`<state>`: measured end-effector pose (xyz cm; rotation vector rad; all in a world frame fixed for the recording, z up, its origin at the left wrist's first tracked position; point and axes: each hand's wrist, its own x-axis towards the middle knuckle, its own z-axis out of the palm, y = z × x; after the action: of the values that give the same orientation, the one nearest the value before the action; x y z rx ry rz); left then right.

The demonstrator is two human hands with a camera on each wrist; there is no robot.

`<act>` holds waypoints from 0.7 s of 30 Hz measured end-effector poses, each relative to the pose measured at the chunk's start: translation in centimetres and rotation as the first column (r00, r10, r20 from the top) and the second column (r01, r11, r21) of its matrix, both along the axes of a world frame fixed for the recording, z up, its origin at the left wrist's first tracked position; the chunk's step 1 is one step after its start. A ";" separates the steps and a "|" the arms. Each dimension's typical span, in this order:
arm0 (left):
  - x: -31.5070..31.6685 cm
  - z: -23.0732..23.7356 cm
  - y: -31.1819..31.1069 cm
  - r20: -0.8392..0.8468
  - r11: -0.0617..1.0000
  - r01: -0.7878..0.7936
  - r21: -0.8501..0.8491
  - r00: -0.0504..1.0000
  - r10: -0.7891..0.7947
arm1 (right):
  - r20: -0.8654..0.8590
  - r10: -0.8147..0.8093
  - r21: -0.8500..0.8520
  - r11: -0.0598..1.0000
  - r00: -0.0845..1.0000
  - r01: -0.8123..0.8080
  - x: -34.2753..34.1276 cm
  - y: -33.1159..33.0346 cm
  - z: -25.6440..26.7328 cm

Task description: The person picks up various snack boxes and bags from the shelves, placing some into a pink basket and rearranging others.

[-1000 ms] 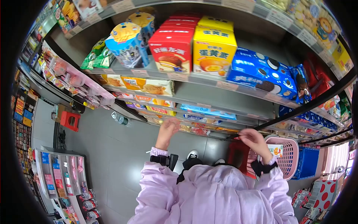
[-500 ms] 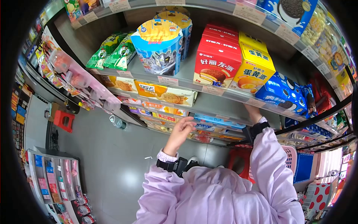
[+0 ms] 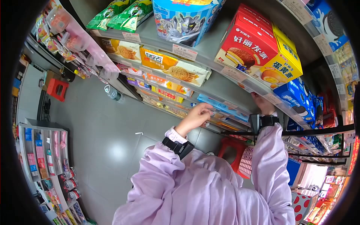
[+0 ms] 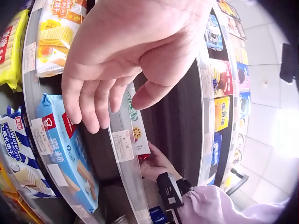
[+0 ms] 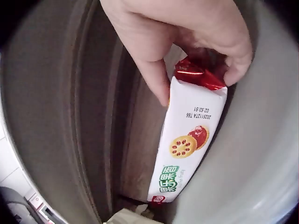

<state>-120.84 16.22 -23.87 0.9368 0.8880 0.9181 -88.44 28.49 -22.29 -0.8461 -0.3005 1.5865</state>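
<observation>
In the right wrist view, a white biscuit pack [image 5: 189, 135] with a red end lies on a grey shelf. My right hand [image 5: 187, 32] pinches its red end between thumb and fingers. The head view shows that hand [image 3: 263, 104] reaching in below the red box [image 3: 249, 43] and the yellow box [image 3: 281, 62]. My left hand [image 3: 195, 117] is in front of the lower shelves, holding nothing, with relaxed fingers. The left wrist view has the left hand [image 4: 135, 56] hanging near a light blue wafer pack [image 4: 67, 149] and not gripping it.
Blue cookie boxes [image 3: 300, 101] stand right of the yellow box. A shelf edge with price tags [image 3: 184, 52] runs above both hands. A red stool [image 3: 230, 150] and a pink basket [image 3: 246, 162] are under the right arm. A large bottle [image 3: 112, 92] stands on the floor.
The right hand has moved from beside the basket up into the shelf and now holds the white pack. The left hand has shifted right and up toward the shelves. The head view has moved closer.
</observation>
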 end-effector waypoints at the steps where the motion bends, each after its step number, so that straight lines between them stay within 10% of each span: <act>1: 0.2 -0.1 0.0 0.001 1.000 0.002 -0.003 1.000 -0.002 | 0.004 0.046 0.045 0.998 0.999 -0.046 0.1 0.0 -0.4; 6: 0.7 -0.1 -0.3 -0.019 0.999 0.052 0.009 0.998 -0.052 | 0.003 0.280 0.232 0.934 0.960 -0.273 -3.5 -1.8 3.1; 16: 0.1 2.1 -0.4 -0.017 0.995 0.084 -0.061 0.996 -0.085 | 0.435 0.053 0.016 0.998 0.899 -0.067 -2.3 -8.3 6.4; 21: 2.4 2.0 1.3 0.351 0.966 0.083 -0.245 0.936 0.009 | 0.450 -0.034 0.014 0.999 0.892 0.031 -1.5 -14.0 8.9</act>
<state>-118.40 17.55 -21.85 0.5413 0.6600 0.8787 -89.93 14.46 -13.37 -1.2072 -0.6196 1.3416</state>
